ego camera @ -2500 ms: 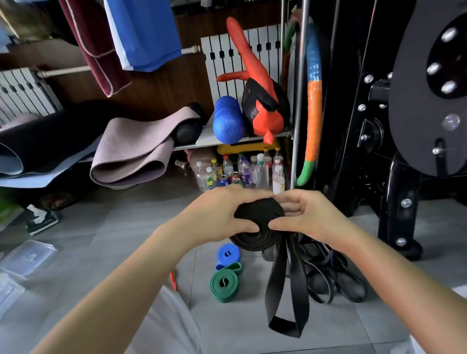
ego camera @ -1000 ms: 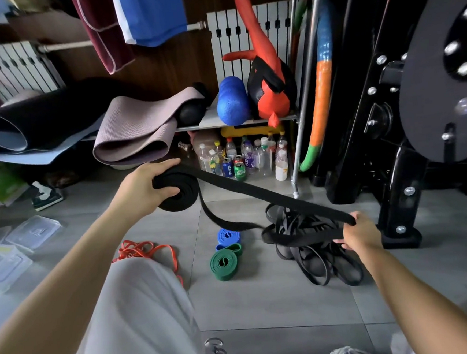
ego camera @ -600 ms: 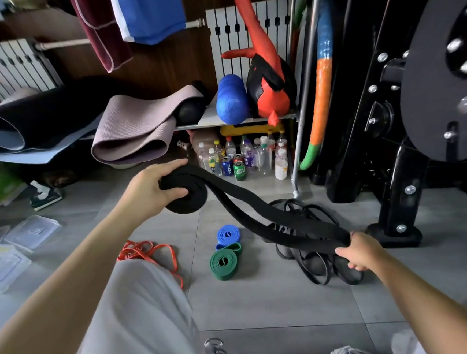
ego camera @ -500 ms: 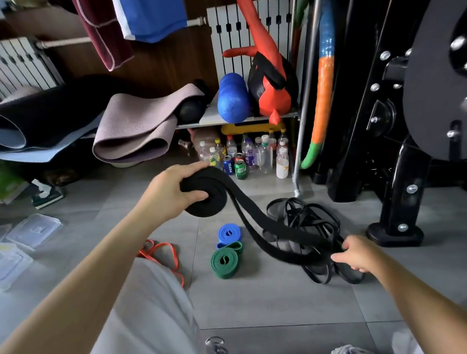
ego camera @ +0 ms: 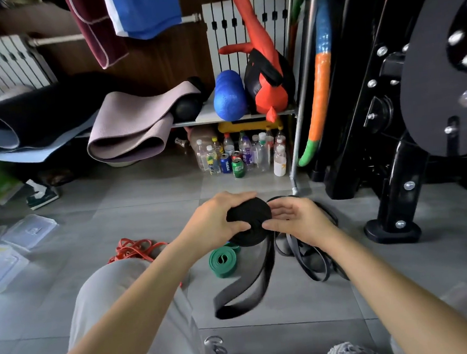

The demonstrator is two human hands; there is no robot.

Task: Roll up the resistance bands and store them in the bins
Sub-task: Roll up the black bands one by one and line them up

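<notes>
The black band's (ego camera: 249,220) loose loop hangs low; its rolled part is held above the floor. The left hand (ego camera: 216,223) grips the roll, thumb on its face, and the right hand (ego camera: 297,222) cups the other side. On the floor beyond lie a green roll (ego camera: 223,261), loose black bands (ego camera: 314,260) and an orange band (ego camera: 134,249). Clear bins (ego camera: 4,264) sit at the left.

A home gym corner: a black weight machine (ego camera: 397,175) stands on the tiled floor (ego camera: 144,200), rolled exercise mats (ego camera: 128,129) and a foam roller (ego camera: 230,96) fill a shelf (ego camera: 208,114), resistance bands (ego camera: 131,247) lie loose, and a radiator (ego camera: 222,32) lines the wall.
</notes>
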